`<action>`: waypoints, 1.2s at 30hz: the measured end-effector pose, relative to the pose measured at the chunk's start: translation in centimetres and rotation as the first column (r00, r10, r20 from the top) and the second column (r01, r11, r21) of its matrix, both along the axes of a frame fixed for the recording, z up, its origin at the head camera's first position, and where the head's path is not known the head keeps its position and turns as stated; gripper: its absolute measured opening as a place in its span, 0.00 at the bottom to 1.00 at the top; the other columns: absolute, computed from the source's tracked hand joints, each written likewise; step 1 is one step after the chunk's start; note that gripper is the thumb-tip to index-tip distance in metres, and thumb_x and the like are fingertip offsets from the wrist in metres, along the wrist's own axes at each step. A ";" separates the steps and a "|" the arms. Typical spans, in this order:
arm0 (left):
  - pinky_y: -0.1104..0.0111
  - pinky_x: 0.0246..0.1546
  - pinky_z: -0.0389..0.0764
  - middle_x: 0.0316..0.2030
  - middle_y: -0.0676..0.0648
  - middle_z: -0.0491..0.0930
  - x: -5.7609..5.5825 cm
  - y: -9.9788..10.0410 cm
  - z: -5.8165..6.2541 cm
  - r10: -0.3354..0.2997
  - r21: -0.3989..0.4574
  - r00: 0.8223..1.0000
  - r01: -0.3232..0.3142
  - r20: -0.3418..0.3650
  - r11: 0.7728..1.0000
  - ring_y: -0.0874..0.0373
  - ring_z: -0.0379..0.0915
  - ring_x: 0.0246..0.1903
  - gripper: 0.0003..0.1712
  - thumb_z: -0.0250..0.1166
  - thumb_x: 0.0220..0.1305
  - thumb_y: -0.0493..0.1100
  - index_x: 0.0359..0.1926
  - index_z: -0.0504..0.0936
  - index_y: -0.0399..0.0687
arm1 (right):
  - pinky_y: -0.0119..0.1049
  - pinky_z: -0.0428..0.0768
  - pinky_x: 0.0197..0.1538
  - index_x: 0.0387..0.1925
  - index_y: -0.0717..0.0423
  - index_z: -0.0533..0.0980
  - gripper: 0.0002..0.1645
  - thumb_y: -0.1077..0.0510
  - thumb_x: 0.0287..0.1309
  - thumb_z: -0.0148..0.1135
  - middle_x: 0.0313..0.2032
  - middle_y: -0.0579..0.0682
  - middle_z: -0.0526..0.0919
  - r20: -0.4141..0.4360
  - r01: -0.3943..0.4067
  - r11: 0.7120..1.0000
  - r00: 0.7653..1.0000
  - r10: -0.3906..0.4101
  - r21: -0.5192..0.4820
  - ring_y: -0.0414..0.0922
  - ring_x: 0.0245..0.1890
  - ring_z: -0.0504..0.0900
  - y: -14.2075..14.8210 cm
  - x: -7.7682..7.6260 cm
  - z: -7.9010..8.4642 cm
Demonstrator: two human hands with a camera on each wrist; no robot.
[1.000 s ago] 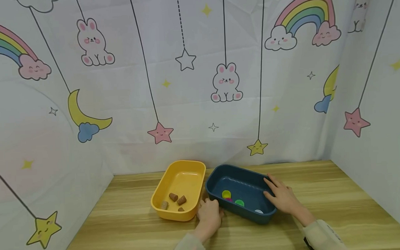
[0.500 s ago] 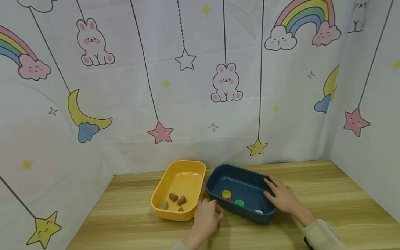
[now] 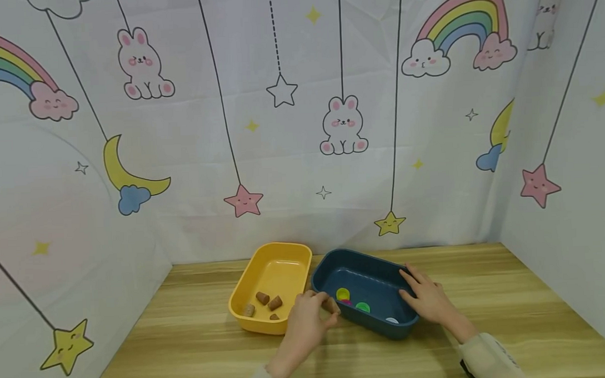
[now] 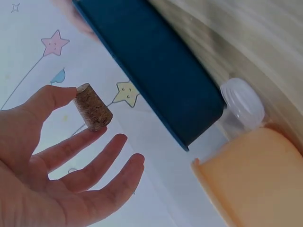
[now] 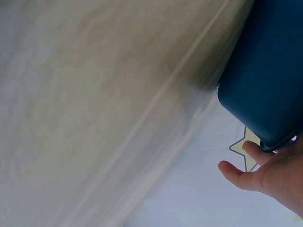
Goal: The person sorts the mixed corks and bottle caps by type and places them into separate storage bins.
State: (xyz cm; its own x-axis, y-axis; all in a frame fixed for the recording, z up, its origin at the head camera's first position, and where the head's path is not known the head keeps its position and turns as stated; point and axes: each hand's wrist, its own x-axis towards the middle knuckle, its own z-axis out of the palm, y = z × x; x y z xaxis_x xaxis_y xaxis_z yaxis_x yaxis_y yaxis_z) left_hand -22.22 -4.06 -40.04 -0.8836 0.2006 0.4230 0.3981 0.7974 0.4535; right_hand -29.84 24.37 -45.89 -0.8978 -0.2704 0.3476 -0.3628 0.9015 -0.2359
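My left hand (image 3: 305, 322) is raised just in front of the gap between the two bins. Its thumb and index finger pinch a brown cork (image 4: 93, 108), plain in the left wrist view, while the other fingers spread away from it. On the right end of the dark blue bin (image 3: 372, 319) rests my right hand (image 3: 430, 300), its spread fingers lying over the rim; the right wrist view hides part of them. Inside that bin lie a yellow cap (image 3: 343, 294), a green cap (image 3: 363, 307), a pink piece (image 3: 346, 302) and a white one (image 3: 392, 320).
Beside the blue bin, on the left, stands a yellow bin (image 3: 285, 261) holding several corks (image 3: 275, 303). A white plastic cap (image 4: 243, 102) shows near the blue bin's corner in the left wrist view. Behind the wooden table (image 3: 187, 326) hangs a patterned cloth (image 3: 293, 222).
My left hand has risen off the table between the bins and turned, and the pinch of its thumb and index finger now shows. The right hand and both bins have kept their places.
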 end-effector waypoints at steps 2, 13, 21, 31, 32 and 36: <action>0.71 0.23 0.66 0.26 0.50 0.77 -0.1 -0.3 0.3 0.026 -0.010 1.000 -0.026 -0.003 1.000 0.57 0.67 0.28 0.06 0.69 0.44 0.44 0.20 0.78 0.56 | 0.65 0.64 0.46 0.60 0.61 0.63 0.31 0.51 0.58 0.51 0.64 0.62 0.59 -0.001 0.000 1.000 1.000 0.000 -0.002 0.62 0.60 0.62 0.0 0.0 0.0; 0.67 0.24 0.66 0.28 0.48 0.77 -1.7 -3.5 1.6 0.160 -0.024 0.987 -0.160 0.004 0.987 0.53 0.67 0.28 0.09 0.70 0.42 0.45 0.24 0.79 0.49 | 0.65 0.65 0.45 0.60 0.61 0.63 0.31 0.51 0.58 0.51 0.64 0.62 0.59 -0.008 -0.007 1.000 1.000 0.007 -0.006 0.62 0.60 0.62 0.0 0.0 -0.1; 0.63 0.27 0.70 0.28 0.47 0.77 -2.8 -6.1 1.8 0.209 -0.024 0.978 -0.209 0.000 0.978 0.50 0.70 0.30 0.07 0.70 0.44 0.44 0.22 0.79 0.50 | 0.65 0.65 0.45 0.60 0.61 0.63 0.31 0.51 0.58 0.52 0.63 0.62 0.59 -0.016 -0.005 1.000 1.000 0.005 -0.008 0.62 0.60 0.62 0.0 -0.1 -0.2; 0.55 0.27 0.71 0.30 0.43 0.77 -4.2 -8.4 1.4 0.288 -0.102 0.954 -0.280 0.077 0.955 0.44 0.70 0.33 0.13 0.69 0.44 0.47 0.28 0.79 0.44 | 0.64 0.65 0.45 0.60 0.61 0.63 0.31 0.51 0.58 0.52 0.64 0.62 0.59 -0.013 -0.013 1.000 1.000 0.013 -0.011 0.61 0.60 0.62 0.0 0.0 -0.1; 0.53 0.27 0.71 0.31 0.42 0.77 -4.4 -8.6 1.3 0.292 -0.111 0.952 -0.282 0.093 0.953 0.43 0.69 0.33 0.13 0.69 0.44 0.48 0.28 0.79 0.44 | 0.64 0.65 0.45 0.60 0.61 0.63 0.31 0.51 0.58 0.52 0.64 0.62 0.59 -0.011 -0.013 1.000 1.000 0.012 -0.011 0.61 0.60 0.62 0.0 0.0 -0.1; 0.48 0.32 0.70 0.32 0.42 0.76 -5.1 -9.1 0.9 0.292 -0.133 0.947 -0.274 0.137 0.952 0.41 0.68 0.35 0.12 0.69 0.45 0.48 0.28 0.79 0.46 | 0.64 0.65 0.46 0.60 0.61 0.63 0.31 0.51 0.58 0.51 0.64 0.62 0.58 -0.007 -0.012 1.000 1.000 0.012 -0.013 0.62 0.60 0.62 0.0 0.0 0.0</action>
